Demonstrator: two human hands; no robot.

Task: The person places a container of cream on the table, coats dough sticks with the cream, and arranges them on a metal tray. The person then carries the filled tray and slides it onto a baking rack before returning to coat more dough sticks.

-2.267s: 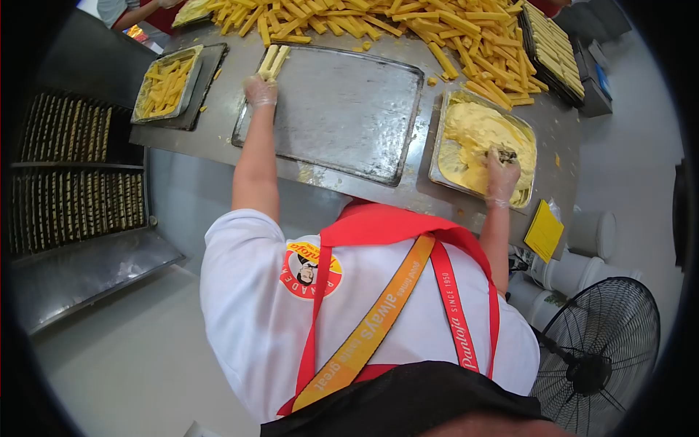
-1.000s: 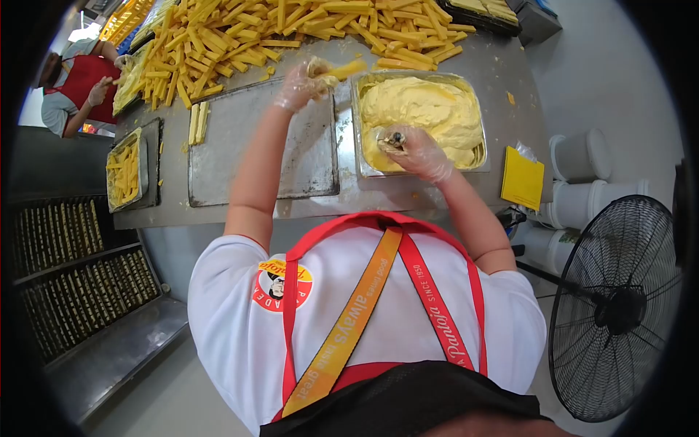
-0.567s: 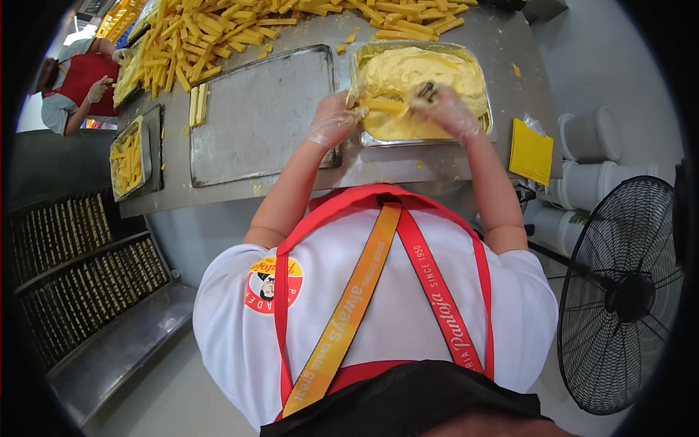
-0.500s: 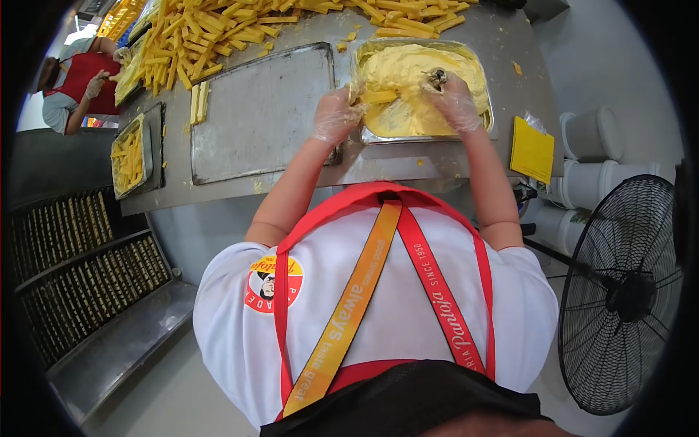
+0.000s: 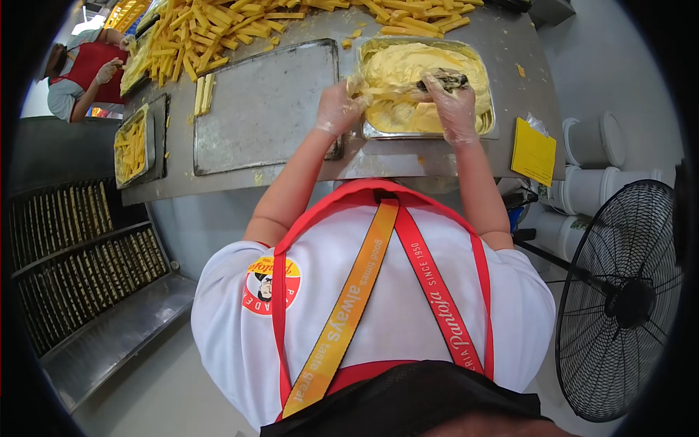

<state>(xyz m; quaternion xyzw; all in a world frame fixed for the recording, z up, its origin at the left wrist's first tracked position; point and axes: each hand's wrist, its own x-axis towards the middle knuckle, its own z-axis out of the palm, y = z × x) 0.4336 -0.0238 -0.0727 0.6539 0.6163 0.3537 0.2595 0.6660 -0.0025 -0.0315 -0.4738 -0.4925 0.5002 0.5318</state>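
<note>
A metal pan point(image 5: 489, 120) of pale yellow cream point(image 5: 415, 58) stands on the worktop before me. My left hand point(image 5: 340, 107), in a clear plastic glove, is closed at the pan's left rim around a yellow cake-like stick point(image 5: 382, 94) that reaches out over the cream. Above the pan's right half, my right hand point(image 5: 455, 109), gloved likewise, grips a dark-handled tool point(image 5: 449, 80) smeared with cream; its working end is hard to make out. Left of the pan lies a flat baking tray point(image 5: 266, 109), with two yellow sticks point(image 5: 204, 95) at its upper left corner.
Yellow sticks point(image 5: 211, 33) are heaped at the back. A smaller pan of sticks point(image 5: 132, 149) sits at the left edge. A yellow pad point(image 5: 534, 151) lies right. Beyond are buckets point(image 5: 593, 140), a fan point(image 5: 626, 298), a tray rack point(image 5: 87, 255), and a co-worker in a red apron point(image 5: 98, 73).
My right hand has turned, so the dark tool now lies sideways over the cream, more of it showing. My left hand stays near the left rim with the stick.
</note>
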